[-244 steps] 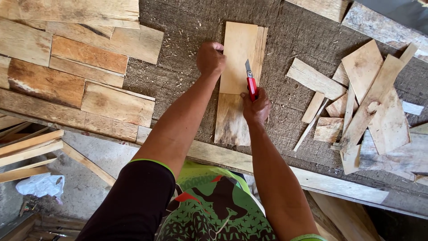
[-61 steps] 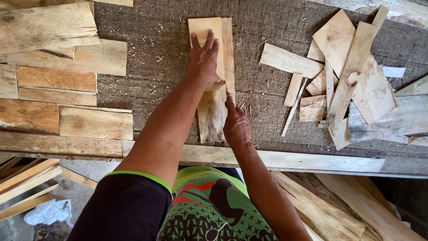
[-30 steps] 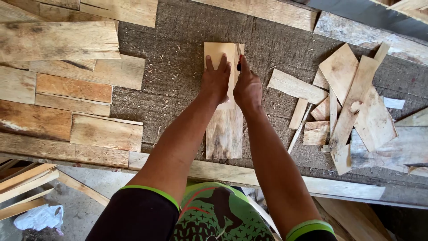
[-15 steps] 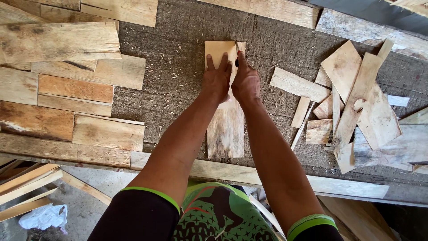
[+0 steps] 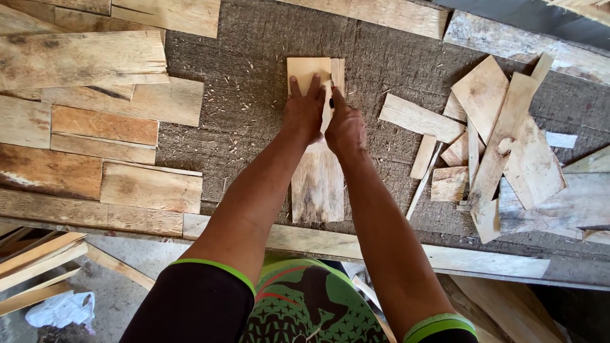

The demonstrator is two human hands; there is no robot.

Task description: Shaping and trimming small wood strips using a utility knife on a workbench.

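L hand [image 5: 304, 113] lay flat, fingers spread, pressing down on upper part of a thin wood board [image 5: 318, 184]; R hand [image 5: 345, 127] sat just beside it on same board, fingers closed round a small dark tool [image 5: 332, 101], mostly hidden, kind can't tell. Board lay lengthwise mid-bench on rough grey work surface [image 5: 248, 127], its near end by the bench's front rail [image 5: 356, 244]. Stacked planks [image 5: 95, 127] lay to the left w/ a pile of offcuts [image 5: 495, 140] to the right, both well apart from hands.
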